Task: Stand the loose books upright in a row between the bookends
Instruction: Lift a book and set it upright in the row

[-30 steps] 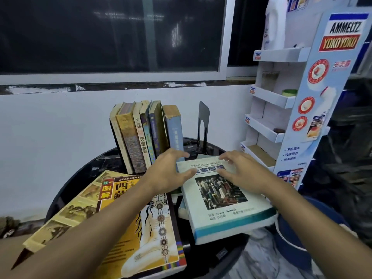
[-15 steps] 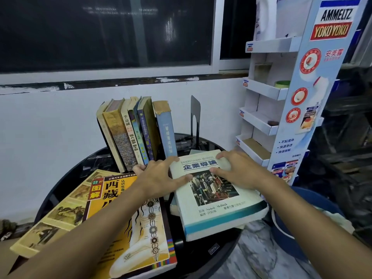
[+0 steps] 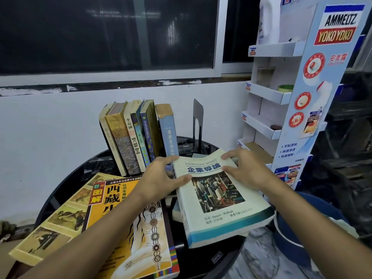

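**While flat at the table's right edge: thick textbook (image 3: 217,196) gripped on both sides, ready for tipping up**

Lies cover-up on the right side of the round black table (image 3: 201,264), near corner overhanging the front-right edge, resting on another flat book (image 3: 177,215) that barely shows beneath. Held by both hands. Left hand (image 3: 161,182) at the spine side, thumb pressed on the cover, index finger along the far corner, remaining fingers hidden at the edge. Right hand (image 3: 245,172) at the far right corner, fingers curled onto the cover. Both grasping, neither released.

Judged as the pick-up step for this book: grasp made, no clear lift yet. Next calls for raising it clear, turning it upright, then lowering it near the table's back edge, between the pale-blue end book (image 3: 170,135) of the upright row (image 3: 128,141) and the dark metal bookend (image 3: 198,121). Narrow-looking gap for so thick a volume; probably needs the bookend nudged rightward or the leaning row pushed straighter first. Cannot make out the other bookend behind the row.

Left for afterwards: yellow-covered book (image 3: 120,218) and wide picture book (image 3: 52,224) under it, both flat at the front-left edge. Beyond the table's right edge, a white cardboard display stand (image 3: 314,97).
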{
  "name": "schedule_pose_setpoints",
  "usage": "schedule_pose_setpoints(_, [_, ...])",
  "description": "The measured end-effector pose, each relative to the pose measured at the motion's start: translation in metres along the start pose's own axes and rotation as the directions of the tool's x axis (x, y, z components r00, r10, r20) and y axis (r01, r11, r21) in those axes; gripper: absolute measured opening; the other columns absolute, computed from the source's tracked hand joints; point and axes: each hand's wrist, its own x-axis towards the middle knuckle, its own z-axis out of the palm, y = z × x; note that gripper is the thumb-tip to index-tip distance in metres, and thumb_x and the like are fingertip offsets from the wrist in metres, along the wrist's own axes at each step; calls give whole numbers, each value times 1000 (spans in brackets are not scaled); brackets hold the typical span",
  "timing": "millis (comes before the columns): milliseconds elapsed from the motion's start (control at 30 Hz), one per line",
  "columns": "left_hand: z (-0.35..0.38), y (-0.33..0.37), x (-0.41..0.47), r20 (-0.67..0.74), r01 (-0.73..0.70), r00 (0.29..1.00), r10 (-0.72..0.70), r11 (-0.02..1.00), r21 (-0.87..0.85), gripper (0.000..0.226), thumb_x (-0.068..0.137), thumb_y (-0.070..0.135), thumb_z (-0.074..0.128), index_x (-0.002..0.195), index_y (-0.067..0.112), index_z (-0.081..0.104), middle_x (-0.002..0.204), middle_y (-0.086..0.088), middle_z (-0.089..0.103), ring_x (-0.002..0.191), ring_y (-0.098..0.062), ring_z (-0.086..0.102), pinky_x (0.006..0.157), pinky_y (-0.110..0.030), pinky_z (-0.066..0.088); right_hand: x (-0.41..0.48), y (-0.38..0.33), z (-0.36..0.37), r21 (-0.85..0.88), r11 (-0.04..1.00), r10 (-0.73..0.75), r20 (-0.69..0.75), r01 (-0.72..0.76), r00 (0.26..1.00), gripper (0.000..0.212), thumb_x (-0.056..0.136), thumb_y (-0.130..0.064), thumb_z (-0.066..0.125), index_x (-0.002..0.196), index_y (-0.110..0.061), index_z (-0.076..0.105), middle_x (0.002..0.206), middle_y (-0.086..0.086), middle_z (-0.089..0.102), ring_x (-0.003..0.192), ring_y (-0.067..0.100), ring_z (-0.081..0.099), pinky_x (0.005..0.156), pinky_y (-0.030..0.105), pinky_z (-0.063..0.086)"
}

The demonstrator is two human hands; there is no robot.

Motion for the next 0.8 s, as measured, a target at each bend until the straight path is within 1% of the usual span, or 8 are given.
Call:
schedule_pose_setpoints(67, [-2,4,1,-51,-11,999,7,997,-75,80,77,49,83,146,25,51,135,5,52,90,0,69,73,-14,56,1,-3,-2,54,998,-17,-47,19,999,32,94,-22,72,126,-22,69,116,-4,60,104,14,57,85,27,45])
schedule_pose_setpoints(167, [-8,5,3,-115,-30,993,18,994,-108,79,76,46,85,146,28,52,141,6,49,98,-11,68,78,-28,62,2,-13,-5,117,991,-45,-139,62,989,29,93,-18,73,122,-22,73,100,-13,54,96,12,55,83,24,40])
schedule_pose_setpoints(267, [-19,9,1,-171,-60,985,23,976,-211,75,77,35,87,144,31,54,141,8,48,102,-13,67,69,-37,64,6,-22,-9,237,965,-68,-198,115,978,24,91,-16,76,113,-25,75,108,-15,61,78,4,56,71,25,45])
schedule_pose_setpoints(400, [-39,25,-4,-306,-163,949,78,951,-264,69,78,26,87,139,37,57,141,15,47,105,-5,66,73,-34,65,17,-35,-12,363,908,-100,-300,210,949,26,88,-14,78,108,-30,77,111,-23,64,78,5,59,77,36,57])
schedule_pose_setpoints(500, [-53,41,-8,-360,-264,923,134,903,-340,70,78,16,87,138,38,57,138,11,53,103,1,68,71,-27,63,23,-43,-15,474,833,-114,-355,284,928,28,88,-11,78,108,-30,77,114,-23,65,81,6,60,81,39,59])
schedule_pose_setpoints(600, [-60,54,-12,-383,-334,904,188,871,-361,78,78,9,86,141,40,51,132,11,60,106,-1,68,73,-26,62,28,-47,-18,560,755,-124,-391,342,912,30,89,-10,77,113,-28,76,116,-26,64,89,13,64,85,44,60])
schedule_pose_setpoints(700, [-58,62,-17,-385,-351,903,194,847,-398,92,75,6,87,150,35,41,120,12,69,111,1,66,75,-17,58,29,-46,-16,658,657,-112,-397,368,911,32,90,-8,75,114,-29,75,122,-11,67,100,24,69,88,49,60])
schedule_pose_setpoints(800, [-52,66,-24,-348,-342,916,200,844,-414,77,75,7,87,140,29,54,113,19,73,113,3,65,79,-22,60,25,-43,-13,747,570,-95,-353,342,931,35,90,-6,74,114,-31,74,122,9,70,102,27,72,86,47,61])
